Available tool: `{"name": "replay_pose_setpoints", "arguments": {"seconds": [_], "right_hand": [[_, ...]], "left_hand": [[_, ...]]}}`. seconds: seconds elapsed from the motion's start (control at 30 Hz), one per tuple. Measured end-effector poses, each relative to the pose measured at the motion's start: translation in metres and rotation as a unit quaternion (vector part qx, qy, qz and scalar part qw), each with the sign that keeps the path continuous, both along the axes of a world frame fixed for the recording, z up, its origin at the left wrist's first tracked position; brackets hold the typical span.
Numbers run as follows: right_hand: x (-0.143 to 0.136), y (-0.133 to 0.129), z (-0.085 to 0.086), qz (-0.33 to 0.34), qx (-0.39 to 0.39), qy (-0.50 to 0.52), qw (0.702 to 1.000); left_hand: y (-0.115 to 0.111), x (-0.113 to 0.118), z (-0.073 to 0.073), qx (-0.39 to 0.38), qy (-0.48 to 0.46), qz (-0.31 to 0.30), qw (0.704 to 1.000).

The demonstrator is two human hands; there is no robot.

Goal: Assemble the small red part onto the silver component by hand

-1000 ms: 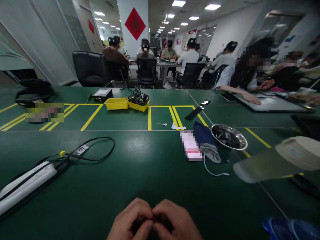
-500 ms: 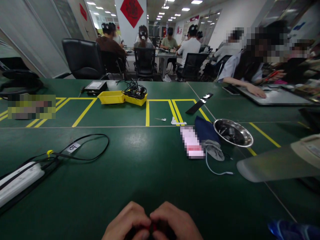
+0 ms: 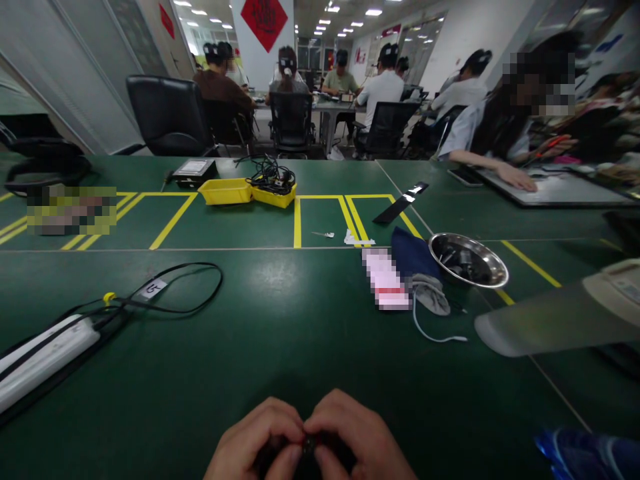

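At the bottom centre of the head view, my left hand and my right hand meet, fingertips almost touching. Both are closed in a pinch around a small dark object between thumbs and index fingers. Its shape is mostly hidden by the fingers, so I cannot make out what it is. The hands are above the near part of the green table.
To the right lie a metal bowl, a dark blue pouch, a pink-screened phone and a large bottle. At left is a white power strip. Yellow trays stand farther back. A person sits at the right.
Both hands have risen slightly, still together. The small object between the fingertips shows a little more, dark where red showed before. The whole view has shifted slightly.
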State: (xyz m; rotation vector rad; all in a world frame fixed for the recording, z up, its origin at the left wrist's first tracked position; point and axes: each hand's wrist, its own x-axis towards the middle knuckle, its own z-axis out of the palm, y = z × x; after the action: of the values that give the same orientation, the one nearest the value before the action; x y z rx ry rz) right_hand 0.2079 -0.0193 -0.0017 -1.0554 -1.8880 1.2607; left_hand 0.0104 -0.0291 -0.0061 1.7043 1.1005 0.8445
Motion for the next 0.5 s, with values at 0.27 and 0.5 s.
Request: {"name": "replay_pose_setpoints", "arguments": {"seconds": [0.27,0.5], "right_hand": [[-0.003,-0.008,-0.009,-0.02,0.057,0.028,0.998],[-0.005,-0.012,-0.004,-0.035,0.083,-0.004,0.996]], "left_hand": [[-0.005,0.003,0.006,-0.031,0.02,0.012,0.999],[-0.007,0.008,0.016,-0.09,-0.042,0.042,0.994]]}}
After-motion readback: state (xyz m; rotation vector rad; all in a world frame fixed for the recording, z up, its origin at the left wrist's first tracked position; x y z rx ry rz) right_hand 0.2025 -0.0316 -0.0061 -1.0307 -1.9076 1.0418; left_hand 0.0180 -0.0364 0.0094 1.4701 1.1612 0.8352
